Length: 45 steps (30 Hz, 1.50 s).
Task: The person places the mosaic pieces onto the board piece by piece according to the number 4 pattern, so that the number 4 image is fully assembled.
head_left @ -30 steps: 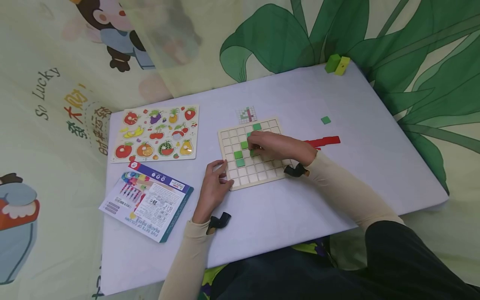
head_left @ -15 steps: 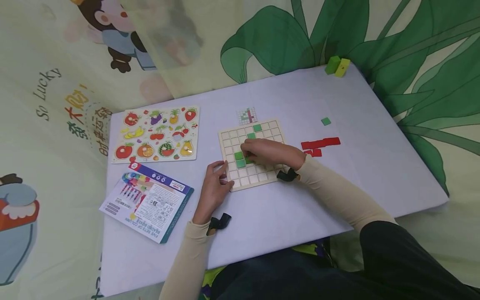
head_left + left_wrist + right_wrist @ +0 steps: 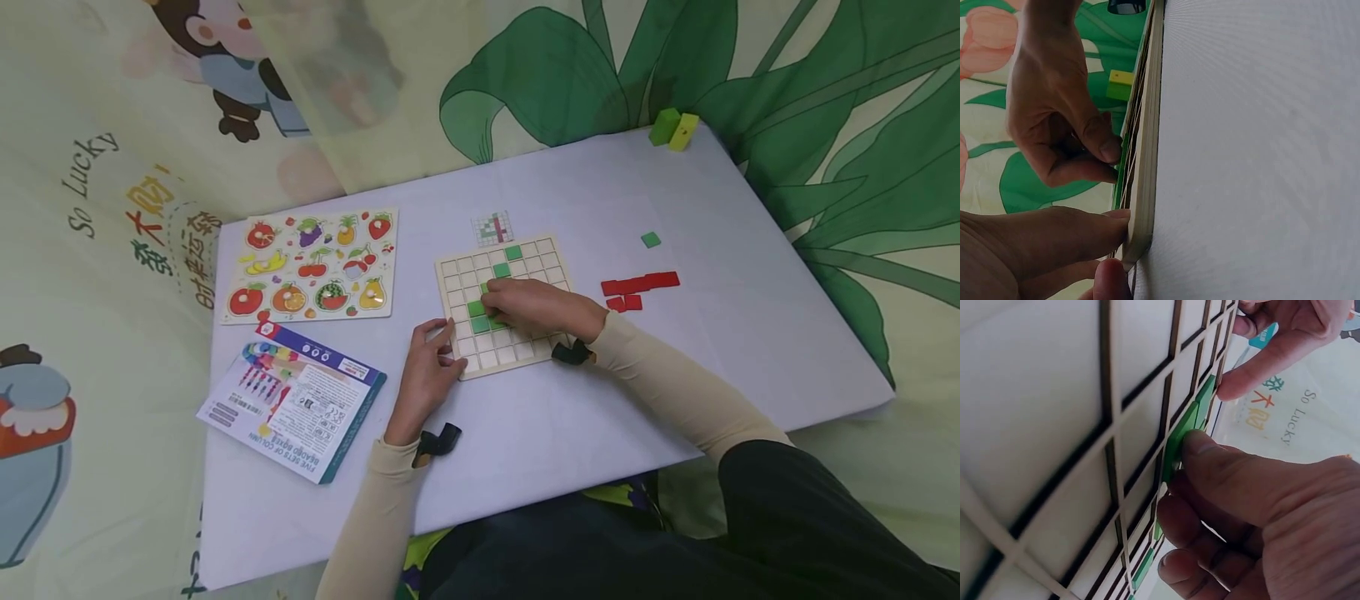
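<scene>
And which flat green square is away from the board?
The flat green square lying alone on the table, beyond the red pieces. The other green squares in view are on or at the gridded board.

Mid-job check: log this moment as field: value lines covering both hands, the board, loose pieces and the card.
Right hand: curled over the grid board, touching a green tile
Left hand: touching the board's left edge near its near corner
Board fill: several green tiles visible, some cells hidden by the right hand
Loose pieces: red pieces and a lone green square, right of the board
Pattern card: just past the board's far edge
</scene>
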Each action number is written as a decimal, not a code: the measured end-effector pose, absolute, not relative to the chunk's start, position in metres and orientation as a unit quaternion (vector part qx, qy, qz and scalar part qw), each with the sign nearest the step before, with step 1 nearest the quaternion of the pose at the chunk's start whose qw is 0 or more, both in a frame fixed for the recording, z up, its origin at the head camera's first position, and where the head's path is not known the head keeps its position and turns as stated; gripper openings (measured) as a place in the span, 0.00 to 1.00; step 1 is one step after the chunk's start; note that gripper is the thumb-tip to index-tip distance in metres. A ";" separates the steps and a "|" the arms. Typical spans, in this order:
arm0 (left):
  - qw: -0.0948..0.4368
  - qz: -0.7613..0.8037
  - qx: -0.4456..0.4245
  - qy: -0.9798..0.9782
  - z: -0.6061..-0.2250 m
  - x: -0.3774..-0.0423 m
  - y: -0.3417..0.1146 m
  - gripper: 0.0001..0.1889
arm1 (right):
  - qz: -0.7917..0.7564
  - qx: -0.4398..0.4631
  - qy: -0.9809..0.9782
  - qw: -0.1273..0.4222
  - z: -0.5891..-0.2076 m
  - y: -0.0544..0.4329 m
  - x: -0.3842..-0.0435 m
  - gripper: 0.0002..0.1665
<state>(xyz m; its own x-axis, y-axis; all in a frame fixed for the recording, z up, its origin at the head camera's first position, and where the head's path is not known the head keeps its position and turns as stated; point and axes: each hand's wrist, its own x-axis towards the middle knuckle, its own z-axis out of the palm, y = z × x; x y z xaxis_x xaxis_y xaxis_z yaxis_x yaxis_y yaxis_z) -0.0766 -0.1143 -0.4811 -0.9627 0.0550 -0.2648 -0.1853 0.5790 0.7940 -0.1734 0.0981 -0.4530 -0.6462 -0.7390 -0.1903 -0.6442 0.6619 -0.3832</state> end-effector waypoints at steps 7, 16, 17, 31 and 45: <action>0.130 0.455 -0.038 0.880 -0.481 -0.078 -0.116 0.41 | -0.144 -0.389 0.897 0.151 -0.454 0.097 -0.173 0.03; 0.134 0.461 -0.053 0.875 -0.480 -0.076 -0.113 0.42 | -0.235 -0.279 0.920 0.141 -0.436 0.151 -0.190 0.04; 0.134 0.460 -0.055 0.876 -0.480 -0.075 -0.113 0.41 | -0.241 -0.253 0.927 0.137 -0.432 0.164 -0.195 0.05; 0.133 0.465 -0.061 0.873 -0.482 -0.076 -0.113 0.41 | -0.189 -0.037 0.952 0.238 -0.442 0.328 -0.229 0.33; 0.125 0.464 -0.064 0.875 -0.481 -0.075 -0.111 0.41 | -0.167 -0.087 0.955 0.228 -0.447 0.332 -0.233 0.26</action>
